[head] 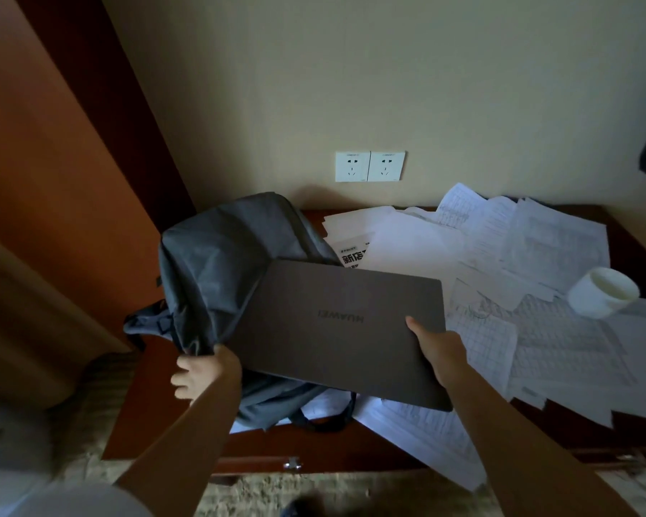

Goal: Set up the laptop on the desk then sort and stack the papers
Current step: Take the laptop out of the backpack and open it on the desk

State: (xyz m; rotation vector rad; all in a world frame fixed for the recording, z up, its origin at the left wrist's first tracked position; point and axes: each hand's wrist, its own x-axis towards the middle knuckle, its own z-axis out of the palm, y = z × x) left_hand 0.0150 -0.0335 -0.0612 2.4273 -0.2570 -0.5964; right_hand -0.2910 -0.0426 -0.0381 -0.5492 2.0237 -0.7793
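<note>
The laptop (336, 330) is sitting closed in your right hand (439, 352), lid up, tilted, and raised above the desk (157, 404). Your right hand is gripping its near right corner, thumb lying on top of the lid and the other fingers hidden underneath. The far left end of the laptop is overlapping the grey backpack (221, 263), and you cannot tell from here whether that end is touching the bag or hanging just clear of it.

Your left hand (198, 375) is pinching a fold of the backpack's fabric at its near edge, fingers curled around the cloth. The backpack is standing slumped just beyond that hand, on the left part of the desk, with a dark strap (325, 419) trailing out between your two forearms.

The papers (500, 263) are lying scattered beyond and to the right of your right hand, overlapping one another across most of the desk; some are slipping over the near edge below your right forearm. A white cup (601, 292) is lying tipped on its side on the papers, well to the right of your right hand, its mouth facing you.

Two wall sockets (370, 166) are showing on the wall beyond the desk, above the laptop.
</note>
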